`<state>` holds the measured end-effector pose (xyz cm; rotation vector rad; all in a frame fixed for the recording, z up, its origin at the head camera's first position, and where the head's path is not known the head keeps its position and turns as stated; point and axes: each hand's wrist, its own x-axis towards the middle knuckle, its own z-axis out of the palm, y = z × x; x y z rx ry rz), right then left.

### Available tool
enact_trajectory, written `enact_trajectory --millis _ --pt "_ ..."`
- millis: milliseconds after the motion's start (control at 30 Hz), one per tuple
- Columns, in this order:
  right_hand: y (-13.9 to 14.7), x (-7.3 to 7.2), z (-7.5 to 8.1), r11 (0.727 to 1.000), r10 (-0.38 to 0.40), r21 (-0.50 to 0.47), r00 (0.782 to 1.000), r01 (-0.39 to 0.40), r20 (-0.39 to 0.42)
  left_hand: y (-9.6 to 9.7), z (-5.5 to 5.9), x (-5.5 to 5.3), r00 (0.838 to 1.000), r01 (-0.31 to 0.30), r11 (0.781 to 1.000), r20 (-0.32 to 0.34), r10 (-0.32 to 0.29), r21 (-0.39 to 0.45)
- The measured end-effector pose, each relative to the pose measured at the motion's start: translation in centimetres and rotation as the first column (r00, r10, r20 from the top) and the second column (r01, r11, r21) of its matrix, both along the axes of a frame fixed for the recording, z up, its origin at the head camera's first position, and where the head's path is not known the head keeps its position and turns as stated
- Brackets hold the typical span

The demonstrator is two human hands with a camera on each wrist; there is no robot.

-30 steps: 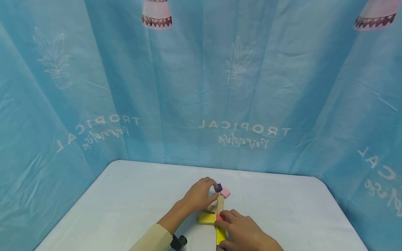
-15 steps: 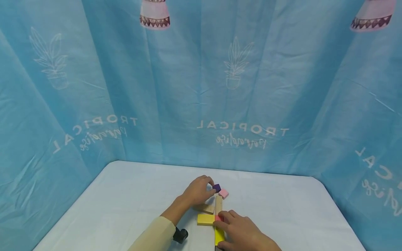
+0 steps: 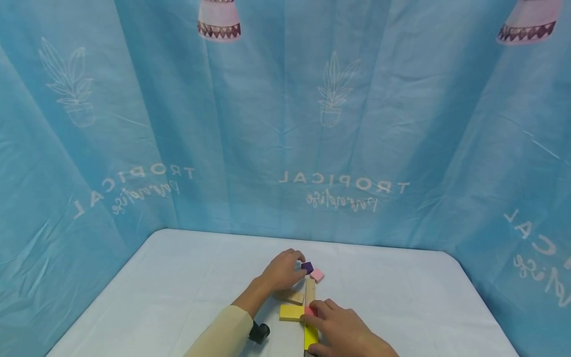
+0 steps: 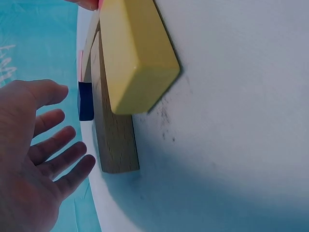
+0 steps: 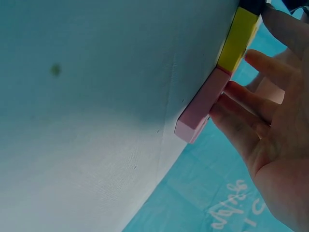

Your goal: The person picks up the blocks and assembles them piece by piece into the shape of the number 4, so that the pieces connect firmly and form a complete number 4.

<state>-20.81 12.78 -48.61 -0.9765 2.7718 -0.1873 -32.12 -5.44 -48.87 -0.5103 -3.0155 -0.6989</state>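
Note:
In the head view my left hand (image 3: 282, 270) is over the far end of the blocks, fingertips nearest a small purple block (image 3: 307, 268). The left wrist view shows that hand's fingers loosely spread and holding nothing. Below it a plain wooden block (image 3: 292, 297) lies at a slant, behind a yellow block (image 3: 291, 313). My right hand (image 3: 341, 327) rests with extended fingers along a row of blocks. In the right wrist view its fingertips touch a pink block (image 5: 203, 106) and reach along a yellow block (image 5: 238, 38); a dark block (image 5: 252, 5) shows at the row's end.
A light pink block (image 3: 317, 275) lies beside the purple one, at the far end of an upright-running wooden block (image 3: 310, 291). The white table (image 3: 214, 267) is backed by a blue printed curtain (image 3: 267, 124). A black device (image 3: 259, 332) sits on the left wrist.
The left fingers have eased slightly away from the wooden block, which now shows longer and slants to the left under the hand. The right hand has hardly moved.

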Motion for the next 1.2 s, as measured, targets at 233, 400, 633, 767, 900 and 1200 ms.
enact_trajectory --millis 233,400,633,767,900,1200 --pt "-0.1 -0.1 -0.1 1.0 0.015 0.012 1.0 -0.015 -0.008 0.3 -0.6 -0.6 0.999 0.04 0.998 -0.026 -0.041 -0.054" --pt "-0.2 -0.1 0.1 1.0 0.021 0.02 1.0 -0.021 -0.003 0.3 -0.8 -0.8 0.999 0.039 0.997 -0.014 -0.04 -0.059" --pt "-0.1 -0.1 0.2 1.0 0.024 0.017 1.0 -0.024 0.001 0.3 -0.7 -0.8 0.999 0.043 0.997 -0.008 -0.043 -0.064" --pt "0.1 -0.1 0.2 0.999 0.032 0.011 0.999 -0.032 -0.007 0.3 -0.6 -0.8 0.999 0.036 0.997 -0.011 -0.037 -0.073" --pt "0.1 0.0 0.3 1.0 0.03 0.006 1.0 -0.03 -0.005 0.5 -0.6 -0.9 0.999 0.039 0.995 -0.02 -0.041 -0.087" --pt "0.0 0.0 0.2 1.0 0.014 0.007 1.0 -0.014 0.014 0.6 -1.2 -1.3 0.999 0.016 0.998 -0.033 -0.018 -0.062"
